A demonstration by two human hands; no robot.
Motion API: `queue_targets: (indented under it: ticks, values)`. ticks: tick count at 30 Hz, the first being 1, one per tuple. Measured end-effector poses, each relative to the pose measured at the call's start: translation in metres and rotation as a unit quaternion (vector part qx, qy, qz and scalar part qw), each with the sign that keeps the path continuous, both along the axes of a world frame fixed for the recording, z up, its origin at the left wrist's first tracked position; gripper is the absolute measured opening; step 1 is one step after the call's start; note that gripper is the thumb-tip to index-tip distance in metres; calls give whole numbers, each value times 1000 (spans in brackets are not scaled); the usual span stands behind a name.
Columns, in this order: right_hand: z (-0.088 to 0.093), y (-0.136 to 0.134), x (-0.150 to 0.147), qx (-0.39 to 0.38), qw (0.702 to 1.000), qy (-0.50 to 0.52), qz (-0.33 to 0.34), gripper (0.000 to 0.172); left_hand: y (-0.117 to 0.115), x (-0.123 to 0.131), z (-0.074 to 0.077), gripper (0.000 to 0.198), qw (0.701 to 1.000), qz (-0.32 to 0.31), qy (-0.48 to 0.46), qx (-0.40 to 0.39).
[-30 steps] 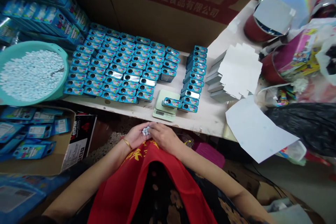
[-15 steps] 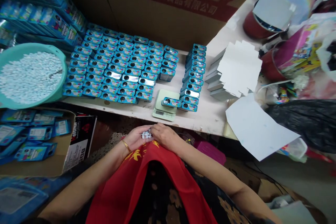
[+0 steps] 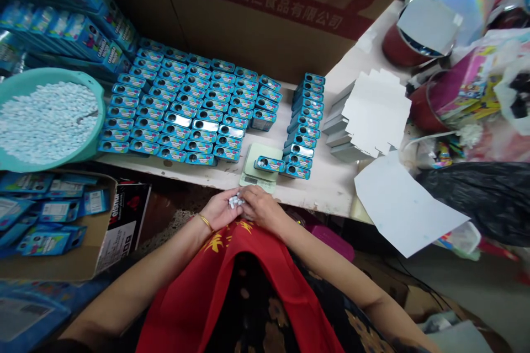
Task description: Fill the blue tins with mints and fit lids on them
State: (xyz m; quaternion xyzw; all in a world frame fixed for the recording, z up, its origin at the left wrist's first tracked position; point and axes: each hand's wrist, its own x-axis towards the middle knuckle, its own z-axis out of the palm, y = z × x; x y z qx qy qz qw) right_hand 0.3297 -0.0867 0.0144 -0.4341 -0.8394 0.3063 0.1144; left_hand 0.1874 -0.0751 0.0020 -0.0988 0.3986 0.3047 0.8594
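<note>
In front of my red apron [image 3: 182, 287], my left hand [image 3: 217, 210] is cupped palm up around a small heap of pale candies [image 3: 235, 202]. My right hand [image 3: 263, 209] leans in from the other side, its bent fingers among the candies; the fingertips are partly hidden. Just beyond both hands sits a pale green scale [image 3: 249, 168] near the table edge. One blue tin [image 3: 271, 164] rests on it, with white candies showing at its opening. To its right runs a column of similar tins [image 3: 301, 140]. Many more tins [image 3: 182, 110] stand in rows on the left.
A turquoise bowl [image 3: 100, 99] full of candies stands at the left. Below it is a carton [image 3: 93, 256] of blue packs. A large cardboard box [image 3: 265, 27] closes off the back. Stacked white cards [image 3: 375, 110], a loose sheet [image 3: 406, 204] and red pots [image 3: 403, 44] lie to the right.
Both hands have risen slightly toward the scale and shifted a little right, still together around the candies. The tins and scale stand as before.
</note>
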Motion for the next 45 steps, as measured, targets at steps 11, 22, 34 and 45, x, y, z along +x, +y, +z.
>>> queue_targets:
  ticks: [11,22,34,45]
  values:
    - [-1,43,19,58,994,66,-68,16,43,25,14,17,993,66,59,84]
    - [-19,74,51,65,977,85,-185,20,58,24,8,14,987,88,110,79]
    - [-11,59,58,137,979,-128,-83,29,28,-26,-9,18,983,128,134,-6]
    - [16,-1,-14,68,995,-31,60,26,-11,-22,6,22,999,27,-5,-17]
